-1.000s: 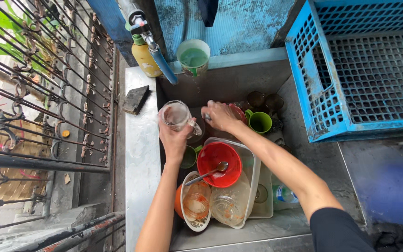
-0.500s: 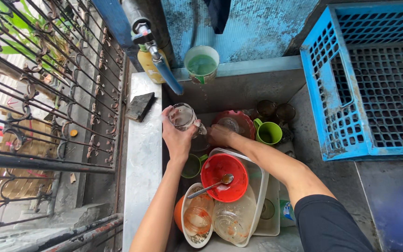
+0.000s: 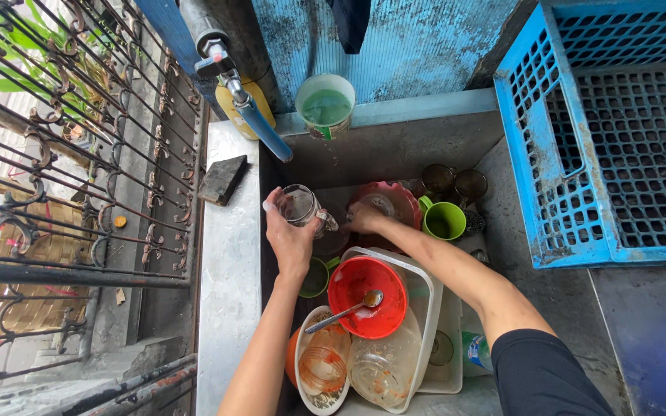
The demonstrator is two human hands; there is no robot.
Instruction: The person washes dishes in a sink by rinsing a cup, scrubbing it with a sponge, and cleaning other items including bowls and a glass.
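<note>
Sink (image 3: 395, 146) back bare, front crowded by red bowl (image 3: 366, 285), green mug (image 3: 442, 218)

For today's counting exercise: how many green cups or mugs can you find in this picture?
3. One light green mug stands in the sink right of the red plate; one darker green cup sits below the left hand; one cup of green liquid rests on the back ledge. Others may be hidden under dishes.

In my sink a red bowl (image 3: 364, 286) with a spoon (image 3: 346, 306) sits in a clear tub (image 3: 428, 296). A green mug (image 3: 445, 219) stands farther right, a blue crate (image 3: 610, 131) beyond it. A dark sponge (image 3: 222, 179) lies far left under the tap (image 3: 250, 114).
</note>
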